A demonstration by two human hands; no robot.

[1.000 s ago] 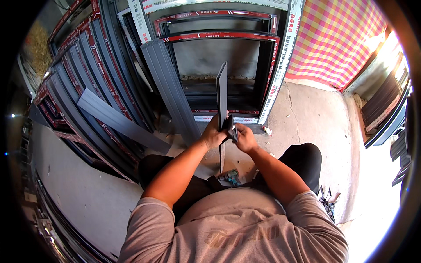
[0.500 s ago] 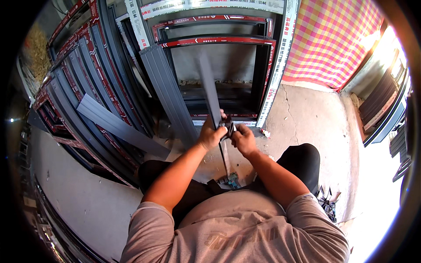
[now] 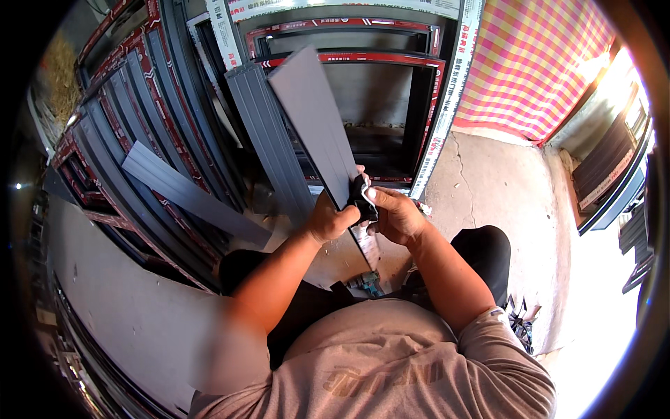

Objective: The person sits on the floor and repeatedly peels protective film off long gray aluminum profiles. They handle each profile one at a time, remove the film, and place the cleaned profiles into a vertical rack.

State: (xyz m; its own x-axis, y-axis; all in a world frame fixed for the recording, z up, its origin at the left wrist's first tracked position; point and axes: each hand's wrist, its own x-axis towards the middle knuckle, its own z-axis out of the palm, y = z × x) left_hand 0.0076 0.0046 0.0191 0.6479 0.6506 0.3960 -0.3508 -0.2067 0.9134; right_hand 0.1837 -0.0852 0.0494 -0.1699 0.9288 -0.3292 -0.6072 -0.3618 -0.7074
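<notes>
A long grey flat metal profile (image 3: 315, 122) slants up and away between my hands, its broad face showing. My left hand (image 3: 332, 218) is closed round it near the lower part, thumb on the near side. Against the profile sits a small black piece with a pale shiny edge (image 3: 364, 202); its exact kind cannot be made out. My right hand (image 3: 399, 215) pinches that piece between thumb and fingers. Below the hands, the profile's lower end reaches down toward a teal power tool (image 3: 368, 283) on the floor between my legs.
Dark window frames (image 3: 412, 105) with red and white tape stand ahead. Another grey profile (image 3: 276, 140) leans there. More frames (image 3: 150, 133) are stacked at the left, with a loose grey strip (image 3: 188, 192) across them. A checked cloth (image 3: 530, 66) hangs at the right.
The profile has turned from nearly edge-on to show its broad face, and its upper end has swung left. My right hand has rolled, and its thumb now lies on the black piece.
</notes>
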